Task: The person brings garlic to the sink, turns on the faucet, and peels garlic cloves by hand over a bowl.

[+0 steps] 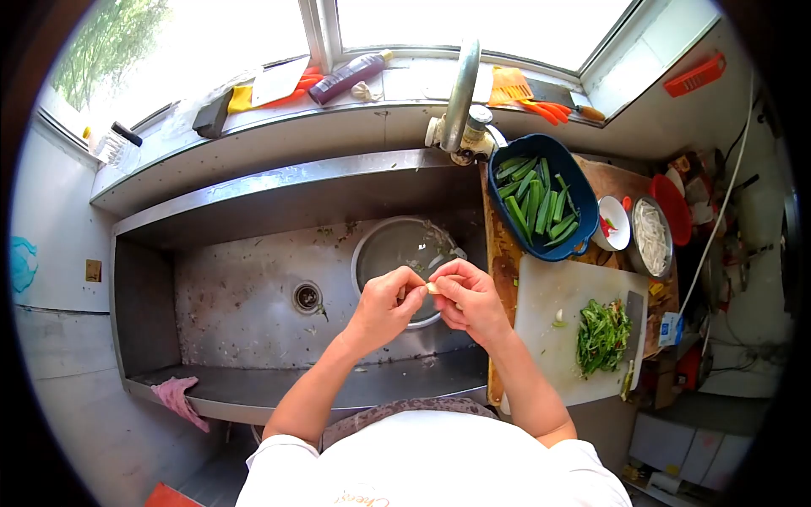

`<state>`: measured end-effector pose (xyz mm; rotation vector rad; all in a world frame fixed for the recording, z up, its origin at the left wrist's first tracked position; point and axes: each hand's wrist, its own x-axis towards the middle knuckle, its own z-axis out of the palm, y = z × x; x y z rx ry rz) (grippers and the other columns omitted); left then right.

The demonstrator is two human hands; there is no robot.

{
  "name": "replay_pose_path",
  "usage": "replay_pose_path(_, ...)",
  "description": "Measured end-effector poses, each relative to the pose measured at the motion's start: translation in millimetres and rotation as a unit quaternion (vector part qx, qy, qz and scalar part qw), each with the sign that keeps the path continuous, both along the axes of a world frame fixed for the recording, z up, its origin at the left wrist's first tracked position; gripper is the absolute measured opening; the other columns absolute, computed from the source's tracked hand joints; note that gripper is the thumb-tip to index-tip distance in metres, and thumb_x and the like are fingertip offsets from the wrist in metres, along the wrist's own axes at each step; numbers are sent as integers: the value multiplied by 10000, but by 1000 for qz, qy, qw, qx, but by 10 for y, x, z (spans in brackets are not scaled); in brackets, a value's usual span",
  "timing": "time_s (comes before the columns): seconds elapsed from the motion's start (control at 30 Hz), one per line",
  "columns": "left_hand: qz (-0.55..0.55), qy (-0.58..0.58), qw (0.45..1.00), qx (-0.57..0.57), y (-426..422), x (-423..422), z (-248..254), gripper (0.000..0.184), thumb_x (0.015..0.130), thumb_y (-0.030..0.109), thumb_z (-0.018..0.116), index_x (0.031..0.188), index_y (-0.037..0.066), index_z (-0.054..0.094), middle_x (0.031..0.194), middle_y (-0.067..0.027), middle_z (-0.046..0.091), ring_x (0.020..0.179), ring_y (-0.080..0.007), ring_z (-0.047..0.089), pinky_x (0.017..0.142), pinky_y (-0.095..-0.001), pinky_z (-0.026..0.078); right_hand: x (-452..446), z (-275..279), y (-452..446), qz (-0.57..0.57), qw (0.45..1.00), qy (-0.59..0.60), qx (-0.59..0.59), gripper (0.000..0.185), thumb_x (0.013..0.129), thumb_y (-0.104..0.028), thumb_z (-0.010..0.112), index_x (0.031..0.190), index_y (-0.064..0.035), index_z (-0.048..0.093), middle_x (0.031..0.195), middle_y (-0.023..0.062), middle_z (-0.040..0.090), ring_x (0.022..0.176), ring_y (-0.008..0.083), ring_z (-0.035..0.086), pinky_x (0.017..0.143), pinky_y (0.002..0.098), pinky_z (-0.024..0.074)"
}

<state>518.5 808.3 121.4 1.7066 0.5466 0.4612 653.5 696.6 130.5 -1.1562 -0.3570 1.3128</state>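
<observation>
Over the metal bowl (372,235) in the sink, a small pale garlic clove (432,288) is pinched between my two hands. My left hand (384,306) grips it from the left with thumb and fingertips. My right hand (470,302) closes on it from the other side, fingers curled. Water and bits of scrap show in the bowl, whose near part my hands partly cover. To the right, a white cutting board (541,296) carries chopped green vegetables (603,336), a whitish clove (558,317) and a knife (634,317).
A steel sink (236,296) with scattered scraps and a drain (307,297) spans the left. The faucet (462,93) rises behind the bowl. A blue basket of okra (534,203), a small white bowl (610,221) and a bowl of white shreds (650,237) stand right. A pink cloth (179,399) hangs over the sink edge.
</observation>
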Motion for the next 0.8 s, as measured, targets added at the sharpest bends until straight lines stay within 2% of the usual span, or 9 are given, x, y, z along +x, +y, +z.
replay_pose_path(0.07,18,6,1000,12,-16,21,-19,85,838,64,592,816,-19,587,615,10,509,560,-32,393,490,-222,331,-28,21,1,-3,993,-115,-15,75,861,-70,612,922,-29,596,714,50,590,439,68,448,389,215,346)
replay_pose_path(0.17,32,16,999,-29,-28,39,-66,84,839,64,588,793,-7,585,603,23,492,544,-30,371,477,-222,319,-74,-81,26,-41,850,-518,86,159,768,-31,686,909,-15,615,762,78,611,572,126,557,513,231,442)
replay_pose_path(0.2,28,19,996,-77,-21,36,-78,78,835,61,588,786,0,585,597,29,484,533,-30,368,466,-220,315,-67,12,5,-17,845,-532,50,231,695,1,720,907,-4,627,789,95,611,675,166,593,606,242,477)
replay_pose_path(0.33,22,-24,917,-399,-17,42,-15,68,816,54,596,755,31,576,579,50,455,491,-29,374,413,-208,300,-39,-79,-15,-32,885,-460,72,219,714,2,715,915,-12,632,843,79,622,643,135,567,573,238,462)
replay_pose_path(0.4,24,-24,923,-383,-28,42,-26,83,810,65,613,746,36,569,566,51,452,479,-34,390,392,-206,300,-65,-84,-31,-59,934,-345,77,198,740,-6,707,925,-9,635,875,72,625,588,104,530,517,227,435)
replay_pose_path(0.5,44,8,939,-341,-47,29,-51,106,808,78,633,744,31,563,548,57,435,481,-31,387,400,-204,299,-10,-21,-96,-91,989,-28,112,173,800,-48,682,959,1,634,952,74,625,515,53,459,440,198,363)
replay_pose_path(0.53,52,24,945,-323,-42,27,-60,114,809,82,639,745,28,561,542,59,427,486,-29,381,410,-203,299,-13,-33,-90,-113,985,-7,134,170,853,-80,636,997,10,629,936,85,639,464,28,405,409,172,308)
replay_pose_path(0.63,90,94,991,-27,-17,24,-88,112,807,68,634,741,20,557,533,63,416,499,-23,360,434,-208,292,27,4,-129,-78,989,39,123,190,868,-73,612,1042,3,628,888,85,652,461,31,407,409,177,314)
replay_pose_path(0.8,96,11,992,-78,9,34,-75,101,825,98,662,815,10,612,623,53,485,562,-15,386,484,-207,318,-40,9,-122,-55,987,-135,60,265,864,-11,592,1124,-36,637,827,44,627,503,23,432,434,176,328)
